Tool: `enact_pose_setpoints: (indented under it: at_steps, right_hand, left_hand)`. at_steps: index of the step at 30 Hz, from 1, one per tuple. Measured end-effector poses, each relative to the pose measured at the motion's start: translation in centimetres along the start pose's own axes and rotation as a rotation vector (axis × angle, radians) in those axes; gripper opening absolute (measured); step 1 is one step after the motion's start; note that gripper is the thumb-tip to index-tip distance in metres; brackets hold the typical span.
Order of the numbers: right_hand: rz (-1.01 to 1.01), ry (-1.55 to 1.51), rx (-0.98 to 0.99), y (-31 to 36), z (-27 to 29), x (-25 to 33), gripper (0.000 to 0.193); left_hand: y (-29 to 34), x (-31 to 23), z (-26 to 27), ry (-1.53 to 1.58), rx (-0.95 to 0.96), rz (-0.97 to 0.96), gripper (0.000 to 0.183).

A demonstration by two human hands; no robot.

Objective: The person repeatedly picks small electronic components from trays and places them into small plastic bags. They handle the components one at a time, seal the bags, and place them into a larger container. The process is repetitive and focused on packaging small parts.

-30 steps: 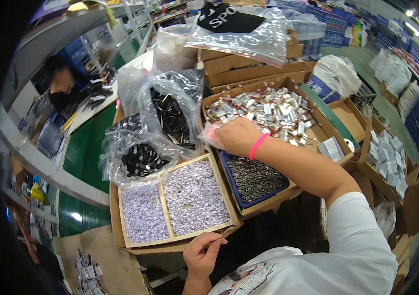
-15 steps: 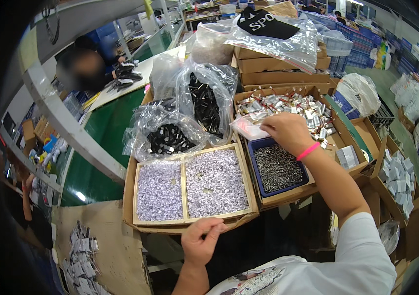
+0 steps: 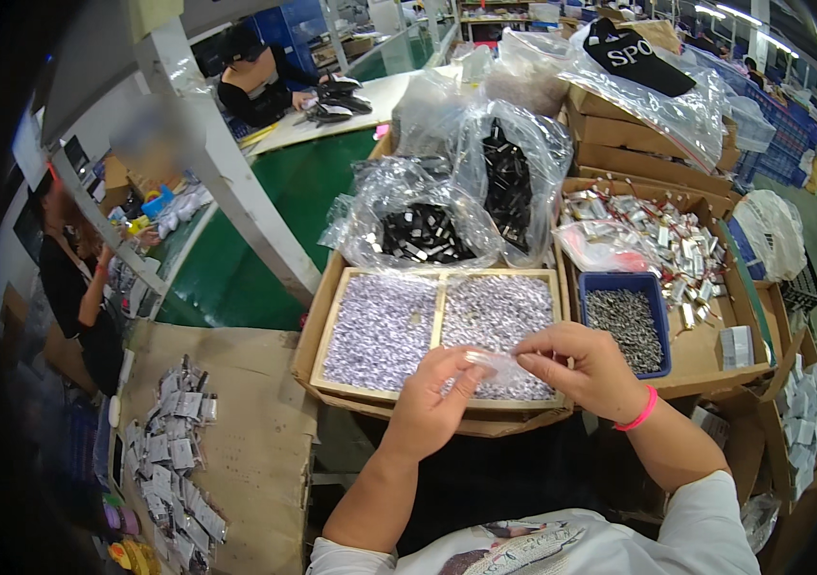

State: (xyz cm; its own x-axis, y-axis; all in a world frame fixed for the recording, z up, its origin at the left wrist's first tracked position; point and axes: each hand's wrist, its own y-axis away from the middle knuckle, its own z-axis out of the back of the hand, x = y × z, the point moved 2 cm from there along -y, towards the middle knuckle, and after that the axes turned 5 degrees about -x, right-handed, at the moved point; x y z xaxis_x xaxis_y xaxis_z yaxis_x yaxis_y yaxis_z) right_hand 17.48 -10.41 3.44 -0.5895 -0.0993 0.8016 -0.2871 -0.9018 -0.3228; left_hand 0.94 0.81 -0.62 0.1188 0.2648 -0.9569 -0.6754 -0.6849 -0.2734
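A small clear plastic bag [image 3: 500, 366] is stretched between my two hands, above the front of a two-part wooden tray [image 3: 439, 311]. Thumb and fingers of my left hand [image 3: 435, 401] pinch its left end. My right hand [image 3: 589, 369], with a pink wristband, is closed on the other end. Tiny whitish pieces [image 3: 380, 326] fill both compartments of the tray. Just right of it stands a blue bin [image 3: 661, 321] of small dark metal screws [image 3: 622, 326]. Behind the bin, a flat plastic packet [image 3: 600, 247] lies on silver parts with red wires [image 3: 672, 225].
Clear bags of black parts [image 3: 428, 235] sit behind the tray. Filled small packets [image 3: 174, 450] lie on cardboard at the left. White boxes [image 3: 804, 417] fill a carton at the right. Across the green conveyor [image 3: 236, 278], co-workers are at work beyond a metal post [image 3: 236, 192].
My right hand has come from the plastic packet behind the blue bin to my left hand, and both now hold a clear bag. The view has turned left.
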Motion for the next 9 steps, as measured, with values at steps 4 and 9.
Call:
enact_pose_setpoints:
  at_steps: [4, 9]
  right_hand:
    - [0.242, 0.094, 0.081, -0.69, -0.39, 0.73, 0.012]
    - [0.158, 0.165, 0.143, -0.83, -0.79, 0.45, 0.015]
  left_hand:
    - [-0.16, -1.16, 0.68, -0.397, 0.088, -0.187, 0.007]
    - [0.03, -0.80, 0.93, -0.468, 0.107, -0.169, 0.007]
